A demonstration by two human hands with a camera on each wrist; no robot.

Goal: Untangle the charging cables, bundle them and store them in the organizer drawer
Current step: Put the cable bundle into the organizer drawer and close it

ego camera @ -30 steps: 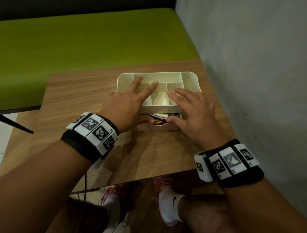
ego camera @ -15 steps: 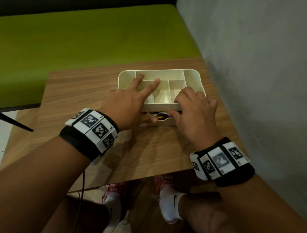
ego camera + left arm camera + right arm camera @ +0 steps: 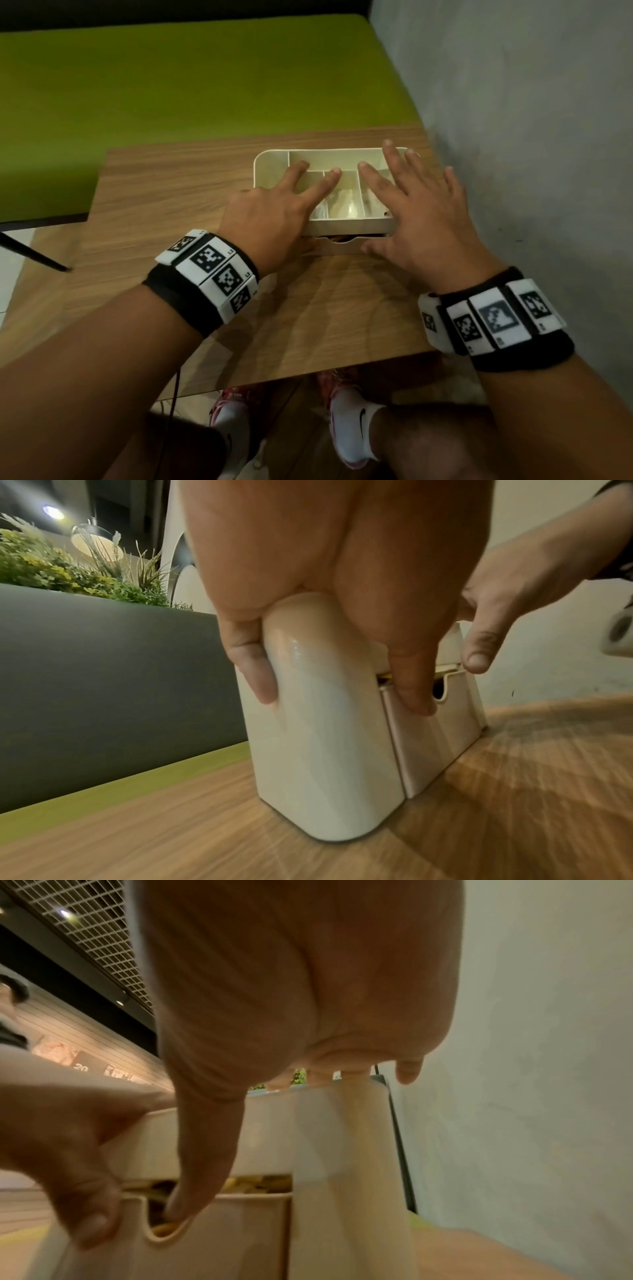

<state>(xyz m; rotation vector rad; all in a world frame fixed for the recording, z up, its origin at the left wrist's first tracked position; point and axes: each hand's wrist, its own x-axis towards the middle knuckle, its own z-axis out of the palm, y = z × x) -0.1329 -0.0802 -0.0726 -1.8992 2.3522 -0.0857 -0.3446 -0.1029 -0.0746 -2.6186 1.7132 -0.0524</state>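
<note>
One wooden table beside grey wall.

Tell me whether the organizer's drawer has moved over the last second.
Yes. The cream plastic drawer has slid inward: it stuck out well past the cream compartment tray's front edge; now it sits nearly flush, with a narrow gap above it.
</note>
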